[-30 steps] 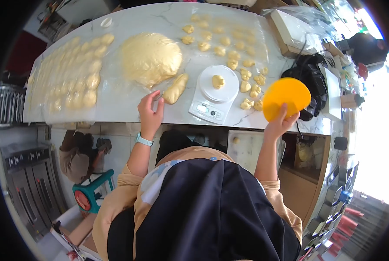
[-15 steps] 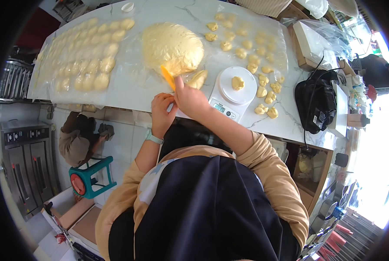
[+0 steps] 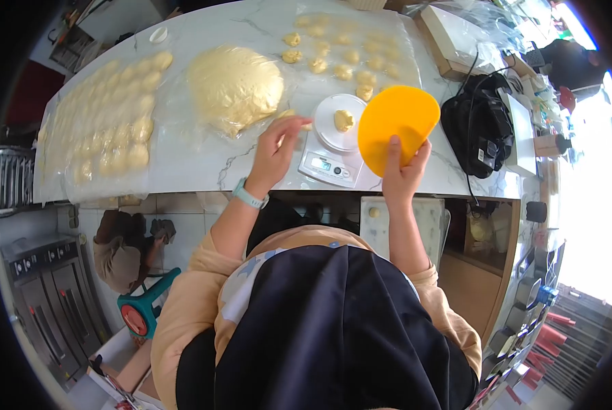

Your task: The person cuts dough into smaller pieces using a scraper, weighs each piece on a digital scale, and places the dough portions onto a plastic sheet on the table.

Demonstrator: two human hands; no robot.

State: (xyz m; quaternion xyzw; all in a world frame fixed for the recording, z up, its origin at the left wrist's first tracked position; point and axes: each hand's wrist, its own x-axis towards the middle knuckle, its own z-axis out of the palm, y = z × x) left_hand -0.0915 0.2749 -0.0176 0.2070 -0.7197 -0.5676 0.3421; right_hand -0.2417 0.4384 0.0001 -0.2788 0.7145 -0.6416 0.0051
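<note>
My right hand (image 3: 403, 174) grips a yellow dough scraper (image 3: 388, 123), raised above the table's front edge right of the scale. My left hand (image 3: 276, 152) is over the table just left of the digital scale (image 3: 331, 167), its fingers stretched toward the weighing plate. A piece of dough (image 3: 287, 115), partly hidden, shows behind those fingers. One dough lump (image 3: 344, 121) sits on the scale's round plate. Beyond my left hand lies a large mound of dough (image 3: 234, 85), partly under clear plastic.
Rows of dough balls (image 3: 104, 116) under plastic cover the left of the marble table. More lumps (image 3: 343, 55) lie at back right, partly behind the scraper. A black bag (image 3: 480, 126) and a white box (image 3: 449, 37) stand right. Another person (image 3: 118, 249) crouches near a teal stool (image 3: 145, 307).
My right hand has left the dough and swung right with the scraper, now lifted flat-side up. My left hand has moved toward the scale, its fingers extending. The camera view has shifted.
</note>
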